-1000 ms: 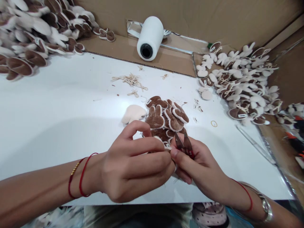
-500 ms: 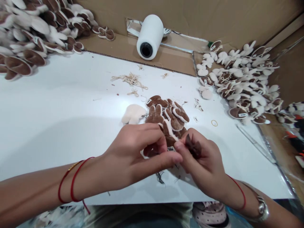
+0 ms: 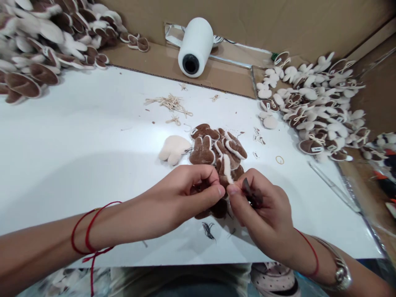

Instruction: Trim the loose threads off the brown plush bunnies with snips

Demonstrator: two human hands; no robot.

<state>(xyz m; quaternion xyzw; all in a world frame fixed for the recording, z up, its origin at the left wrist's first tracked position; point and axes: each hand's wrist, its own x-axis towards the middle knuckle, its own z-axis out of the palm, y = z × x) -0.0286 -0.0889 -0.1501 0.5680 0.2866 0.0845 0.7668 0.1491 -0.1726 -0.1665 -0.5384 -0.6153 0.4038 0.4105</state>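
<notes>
My left hand (image 3: 192,198) is closed over the near end of the brown plush pile (image 3: 202,152), thumb and forefinger pinched; what lies between its fingertips is too small to tell. Close on its right, my right hand (image 3: 260,202) pinches the edge of a brown plush piece with white trim (image 3: 228,167). A dark snipper-like tool (image 3: 253,196) rests in the right palm, partly hidden by the fingers. Left of the pile lies a cream plush piece (image 3: 173,149). Dark thread scraps (image 3: 208,231) are on the table just below the hands.
Plush pieces are heaped at the far left (image 3: 40,41) and right (image 3: 321,107). A white thread cone (image 3: 196,47) lies at the back. Cream cord bows (image 3: 170,103), a rubber band (image 3: 279,160) and long metal tweezers (image 3: 334,187) are on the white table (image 3: 77,123).
My left hand has drawn slightly left and its fingertips have closed, apart from the right hand. The white-trimmed piece stands more upright. More brown plush shows below the hands.
</notes>
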